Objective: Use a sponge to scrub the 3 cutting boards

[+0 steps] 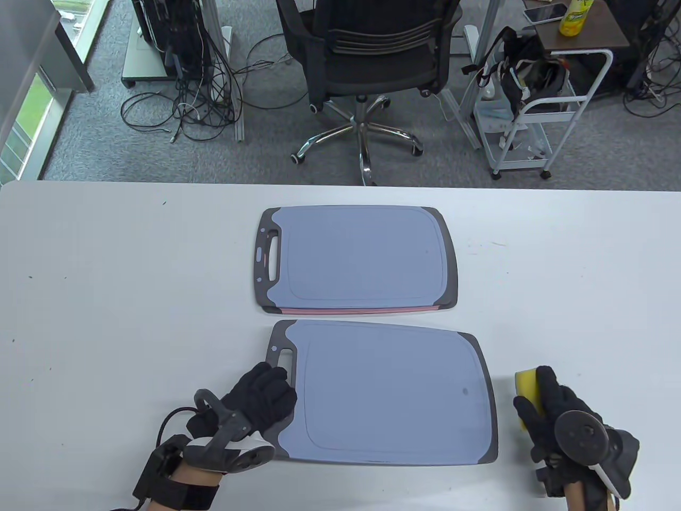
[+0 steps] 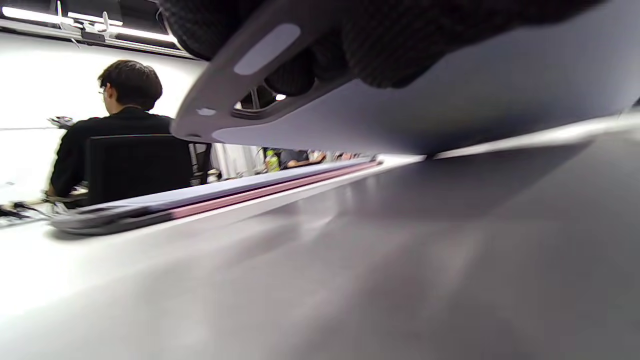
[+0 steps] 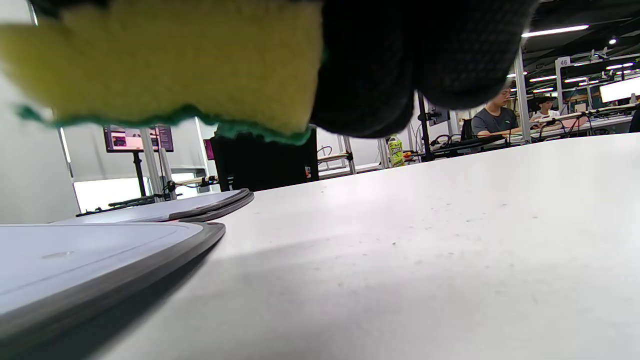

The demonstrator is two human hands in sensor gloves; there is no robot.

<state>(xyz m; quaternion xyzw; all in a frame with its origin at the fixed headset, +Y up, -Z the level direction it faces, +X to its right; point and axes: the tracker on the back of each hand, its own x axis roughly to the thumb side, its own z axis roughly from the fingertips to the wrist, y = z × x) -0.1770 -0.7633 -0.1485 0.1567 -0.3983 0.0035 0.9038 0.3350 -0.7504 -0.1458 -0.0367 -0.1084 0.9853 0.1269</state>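
Note:
A blue-grey cutting board (image 1: pixel 388 394) with a dark rim lies near the table's front edge. My left hand (image 1: pixel 266 394) grips its left end by the handle; in the left wrist view that end of the board (image 2: pixel 450 100) is raised off the table, with my fingers (image 2: pixel 400 45) curled over it. Behind it lies a second blue-grey board (image 1: pixel 362 255), stacked on a pink-edged board (image 1: pixel 362 309). My right hand (image 1: pixel 548 410) holds a yellow sponge (image 1: pixel 526 386) with a green scrub side (image 3: pixel 165 60) just above the table, right of the near board (image 3: pixel 75 260).
The white table (image 1: pixel 106 298) has bare room left and right of the boards. Beyond its far edge stand a black office chair (image 1: pixel 367 58) and a white cart (image 1: pixel 537 106). A person (image 2: pixel 120 135) sits at a desk in the background.

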